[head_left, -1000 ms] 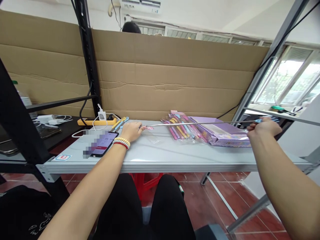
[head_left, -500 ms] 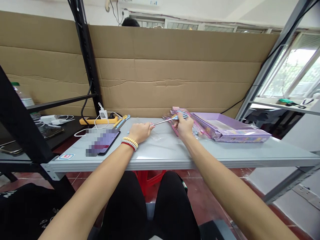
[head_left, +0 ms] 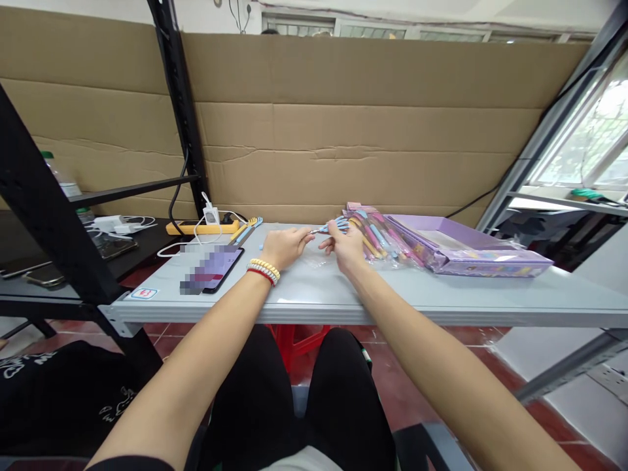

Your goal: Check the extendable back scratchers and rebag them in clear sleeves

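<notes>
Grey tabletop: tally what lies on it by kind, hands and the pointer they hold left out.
Phone: 1
Purple box: 1
Bag of coloured pens: 1
Loose pens at the back edge: 2
Clear wrapper: 1
Total: 6
</notes>
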Motion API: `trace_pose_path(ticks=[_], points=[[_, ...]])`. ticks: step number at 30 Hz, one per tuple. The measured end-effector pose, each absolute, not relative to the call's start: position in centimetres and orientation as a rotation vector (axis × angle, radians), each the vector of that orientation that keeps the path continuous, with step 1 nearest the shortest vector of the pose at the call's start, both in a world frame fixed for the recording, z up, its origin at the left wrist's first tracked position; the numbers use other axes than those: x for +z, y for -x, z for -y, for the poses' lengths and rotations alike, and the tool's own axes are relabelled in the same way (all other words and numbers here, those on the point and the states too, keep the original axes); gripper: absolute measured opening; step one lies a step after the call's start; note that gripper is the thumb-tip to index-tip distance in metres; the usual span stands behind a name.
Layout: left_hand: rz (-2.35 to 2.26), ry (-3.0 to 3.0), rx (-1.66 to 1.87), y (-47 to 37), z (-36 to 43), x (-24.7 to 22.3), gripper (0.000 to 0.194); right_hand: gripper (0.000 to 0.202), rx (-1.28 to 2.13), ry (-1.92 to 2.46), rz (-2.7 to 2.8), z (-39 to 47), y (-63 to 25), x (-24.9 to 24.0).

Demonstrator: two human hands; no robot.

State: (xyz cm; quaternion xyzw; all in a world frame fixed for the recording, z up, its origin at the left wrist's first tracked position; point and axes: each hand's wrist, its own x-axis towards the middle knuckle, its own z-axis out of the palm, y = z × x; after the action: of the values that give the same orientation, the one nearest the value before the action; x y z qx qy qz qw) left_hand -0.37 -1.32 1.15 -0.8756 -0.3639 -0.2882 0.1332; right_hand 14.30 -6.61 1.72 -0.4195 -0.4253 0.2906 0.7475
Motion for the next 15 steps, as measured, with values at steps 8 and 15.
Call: trace_pose_path(ticks=[8,15], points=[[1.081,2.488,-0.883,1.7,-0.2,1.7,0.041,0.018,0.227,1.028,0.54,12.3,-28.1,6.9],[1.054,2.438,-0.913,1.9,-0.8,1.7,0.036,0.033,-0.168,1.026,0.256,20.3,-40.5,9.3]])
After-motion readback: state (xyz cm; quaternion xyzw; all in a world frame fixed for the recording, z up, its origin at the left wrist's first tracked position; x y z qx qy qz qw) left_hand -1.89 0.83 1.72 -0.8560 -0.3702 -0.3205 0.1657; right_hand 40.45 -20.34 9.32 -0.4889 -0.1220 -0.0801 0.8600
